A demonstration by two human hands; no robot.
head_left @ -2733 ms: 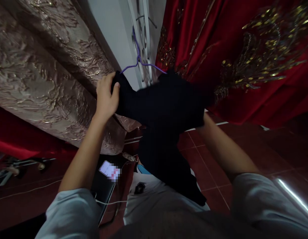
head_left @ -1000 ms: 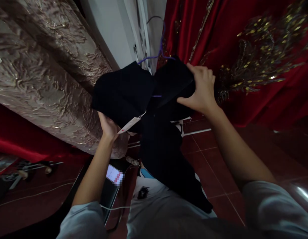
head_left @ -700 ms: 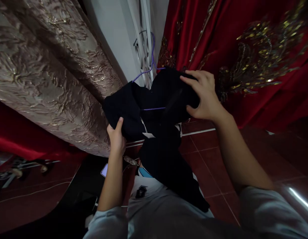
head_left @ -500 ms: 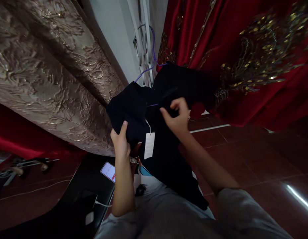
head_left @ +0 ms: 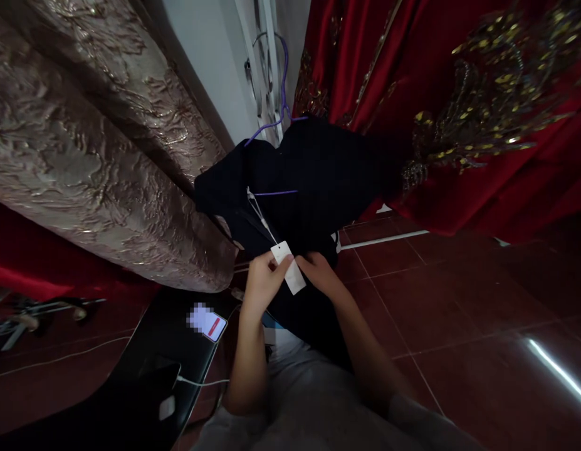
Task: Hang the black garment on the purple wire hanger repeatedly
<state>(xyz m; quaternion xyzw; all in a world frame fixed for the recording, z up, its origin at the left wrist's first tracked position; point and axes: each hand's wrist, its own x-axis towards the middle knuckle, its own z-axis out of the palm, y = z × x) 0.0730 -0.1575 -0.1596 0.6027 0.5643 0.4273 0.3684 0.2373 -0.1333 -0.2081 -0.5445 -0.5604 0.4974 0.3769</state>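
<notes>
A black garment (head_left: 318, 181) hangs on a purple hanger (head_left: 283, 94) hooked on a white rack by the wall. A white paper tag (head_left: 288, 267) dangles from it on a thin string. My left hand (head_left: 263, 282) pinches the tag's upper left edge. My right hand (head_left: 322, 273) touches the tag's right side, against the dark cloth. Both hands sit close together below the garment's middle.
A red dress with gold embroidery (head_left: 459, 100) hangs at the right. A beige brocade fabric (head_left: 83, 156) drapes at the left. A lit phone (head_left: 207, 321) lies on a black stool (head_left: 144, 382) with a white cable. The floor is dark red tile (head_left: 459, 313).
Both hands have left the garment's shoulders and come down to its middle. They now hold the white tag, which hung loose half a second ago.
</notes>
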